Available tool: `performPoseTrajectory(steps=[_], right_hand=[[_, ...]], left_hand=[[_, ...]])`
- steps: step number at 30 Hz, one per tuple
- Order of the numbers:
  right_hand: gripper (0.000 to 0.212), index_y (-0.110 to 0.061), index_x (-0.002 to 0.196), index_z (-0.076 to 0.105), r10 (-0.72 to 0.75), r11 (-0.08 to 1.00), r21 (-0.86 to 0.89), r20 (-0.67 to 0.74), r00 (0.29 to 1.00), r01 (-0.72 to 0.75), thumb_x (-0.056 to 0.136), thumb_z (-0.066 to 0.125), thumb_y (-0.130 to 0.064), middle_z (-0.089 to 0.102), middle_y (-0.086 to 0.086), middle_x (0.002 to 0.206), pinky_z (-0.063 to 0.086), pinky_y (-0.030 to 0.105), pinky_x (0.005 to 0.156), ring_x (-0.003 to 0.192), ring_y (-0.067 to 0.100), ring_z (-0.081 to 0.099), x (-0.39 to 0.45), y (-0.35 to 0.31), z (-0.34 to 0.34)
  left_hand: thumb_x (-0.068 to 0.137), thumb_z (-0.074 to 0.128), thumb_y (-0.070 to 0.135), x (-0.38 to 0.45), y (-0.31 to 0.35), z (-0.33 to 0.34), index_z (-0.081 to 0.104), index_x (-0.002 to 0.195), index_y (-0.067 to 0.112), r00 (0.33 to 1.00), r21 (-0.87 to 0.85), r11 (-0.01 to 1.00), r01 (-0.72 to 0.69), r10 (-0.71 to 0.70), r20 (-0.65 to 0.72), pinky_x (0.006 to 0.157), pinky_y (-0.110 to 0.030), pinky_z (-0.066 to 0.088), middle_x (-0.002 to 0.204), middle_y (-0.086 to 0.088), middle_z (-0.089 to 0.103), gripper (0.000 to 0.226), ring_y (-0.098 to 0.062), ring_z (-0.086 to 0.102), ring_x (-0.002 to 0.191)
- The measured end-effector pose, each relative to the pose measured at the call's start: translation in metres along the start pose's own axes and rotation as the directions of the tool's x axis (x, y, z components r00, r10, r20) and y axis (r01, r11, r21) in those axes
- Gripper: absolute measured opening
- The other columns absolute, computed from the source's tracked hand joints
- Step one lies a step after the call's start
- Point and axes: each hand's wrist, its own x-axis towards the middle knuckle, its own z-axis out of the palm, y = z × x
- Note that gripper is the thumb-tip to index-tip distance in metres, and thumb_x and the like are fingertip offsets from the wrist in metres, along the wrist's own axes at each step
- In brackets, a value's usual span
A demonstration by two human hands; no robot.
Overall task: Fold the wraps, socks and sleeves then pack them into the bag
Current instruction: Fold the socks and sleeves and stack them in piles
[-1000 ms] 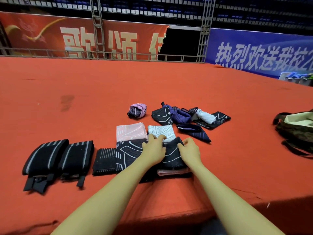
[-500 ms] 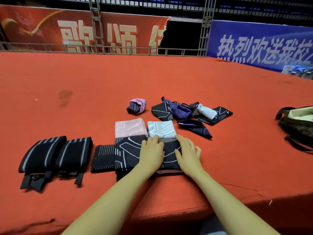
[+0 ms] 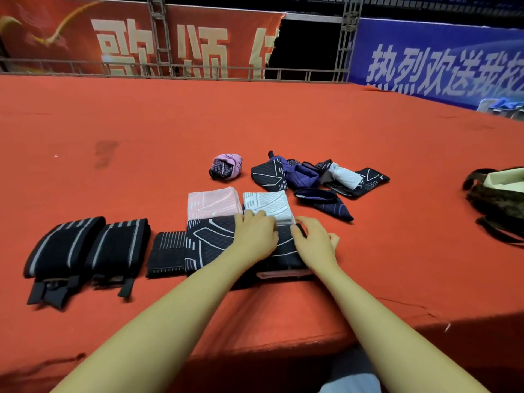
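Both hands have flattened since a second ago: the left hand [image 3: 256,236] and right hand [image 3: 313,242] press straight fingers on the folded black sleeve [image 3: 215,242]. Left of the fingers lie two black wraps [image 3: 85,248]; beyond them, unfolded socks [image 3: 317,180]; far right, across bare red carpet [image 3: 397,251], the bag [image 3: 499,199] near the edge.

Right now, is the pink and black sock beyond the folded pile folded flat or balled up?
Balled up: the pink and black sock sits as a rounded bundle, apart from the flat pieces.
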Motion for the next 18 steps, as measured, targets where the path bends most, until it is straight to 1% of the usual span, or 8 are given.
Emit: performPoseTrajectory(steps=[2, 3, 5, 7, 10, 13, 16, 18], right_hand=[[0.024, -0.025, 0.115, 0.06, 0.038, 0.988, 0.153, -0.064, 0.997, -0.028, 0.093, 0.052, -0.028, 0.055, -0.005, 0.124, 0.023, 0.032, 0.094, 0.115, 0.014, 0.052, 0.012, -0.003, -0.005], [0.021, -0.022, 0.111, 0.061, 0.053, 0.98, 0.195, -0.098, 0.994, -0.033, 0.091, 0.053, -0.025, 0.054, -0.004, 0.121, 0.025, 0.032, 0.093, 0.114, 0.016, 0.053, 0.019, -0.002, -0.007], [0.017, -0.017, 0.103, 0.063, 0.07, 0.973, 0.23, -0.171, 0.983, -0.029, 0.088, 0.055, -0.017, 0.053, 0.001, 0.118, 0.028, 0.035, 0.093, 0.111, 0.02, 0.054, 0.037, 0.003, -0.011], [0.018, -0.015, 0.103, 0.062, 0.067, 0.977, 0.209, -0.184, 0.981, -0.028, 0.087, 0.055, -0.011, 0.051, 0.003, 0.118, 0.029, 0.036, 0.091, 0.11, 0.022, 0.053, 0.057, 0.008, -0.012], [0.024, -0.016, 0.108, 0.059, 0.038, 0.997, 0.079, -0.15, 0.988, -0.026, 0.087, 0.052, -0.009, 0.051, 0.003, 0.119, 0.028, 0.037, 0.092, 0.112, 0.024, 0.05, 0.09, 0.02, -0.011], [0.038, -0.018, 0.12, 0.053, -0.001, 0.995, -0.096, -0.115, 0.993, -0.01, 0.083, 0.052, -0.008, 0.047, 0.004, 0.126, 0.027, 0.038, 0.095, 0.118, 0.026, 0.044, 0.118, 0.035, -0.01], [0.058, -0.018, 0.132, 0.04, -0.075, 0.934, -0.354, -0.051, 0.996, 0.052, 0.078, 0.057, -0.01, 0.041, 0.002, 0.132, 0.026, 0.039, 0.097, 0.121, 0.026, 0.039, 0.136, 0.047, -0.006], [0.063, -0.018, 0.135, 0.036, -0.079, 0.901, -0.431, -0.051, 0.996, 0.05, 0.077, 0.06, -0.012, 0.039, 0.001, 0.132, 0.025, 0.039, 0.098, 0.121, 0.025, 0.038, 0.147, 0.059, -0.008]], left_hand=[[0.093, 0.043, 0.026, 0.012, 0.006, -0.007, 0.061, 0.114, 0.015, 0.999, -0.025, 1.0, 0.01, -0.011, -0.043, 0.097, -0.04, 0.027, 0.12, -0.008, 0.056, 0.03, -0.031, 0.044, 0.117], [0.092, 0.043, 0.024, 0.019, 0.01, -0.009, 0.062, 0.111, 0.013, 0.998, -0.043, 0.999, 0.019, -0.022, -0.062, 0.097, -0.04, 0.027, 0.118, -0.008, 0.057, 0.029, -0.032, 0.046, 0.115], [0.091, 0.042, 0.019, 0.036, 0.017, -0.011, 0.063, 0.104, 0.011, 0.994, -0.085, 0.996, 0.031, -0.04, -0.105, 0.094, -0.039, 0.028, 0.112, -0.009, 0.06, 0.025, -0.033, 0.051, 0.11], [0.09, 0.042, 0.016, 0.055, 0.023, -0.012, 0.061, 0.1, 0.011, 0.99, -0.101, 0.994, 0.027, -0.041, -0.134, 0.086, -0.037, 0.03, 0.108, -0.009, 0.061, 0.022, -0.033, 0.053, 0.105], [0.089, 0.042, 0.015, 0.087, 0.03, -0.009, 0.062, 0.103, 0.014, 0.99, -0.106, 0.994, 0.008, -0.023, -0.141, 0.084, -0.036, 0.03, 0.109, -0.008, 0.061, 0.024, -0.032, 0.052, 0.105], [0.089, 0.045, 0.015, 0.116, 0.035, 0.0, 0.062, 0.105, 0.015, 0.994, -0.09, 0.995, -0.033, 0.023, -0.106, 0.086, -0.037, 0.031, 0.109, -0.009, 0.061, 0.024, -0.032, 0.052, 0.107], [0.087, 0.049, 0.015, 0.136, 0.035, 0.012, 0.061, 0.107, 0.016, 0.997, -0.097, 0.994, -0.06, 0.055, -0.047, 0.089, -0.036, 0.031, 0.112, -0.007, 0.06, 0.024, -0.03, 0.051, 0.109], [0.085, 0.05, 0.014, 0.146, 0.034, 0.021, 0.06, 0.111, 0.017, 0.996, -0.115, 0.99, -0.084, 0.085, -0.001, 0.09, -0.036, 0.031, 0.115, -0.006, 0.058, 0.027, -0.028, 0.05, 0.112]])
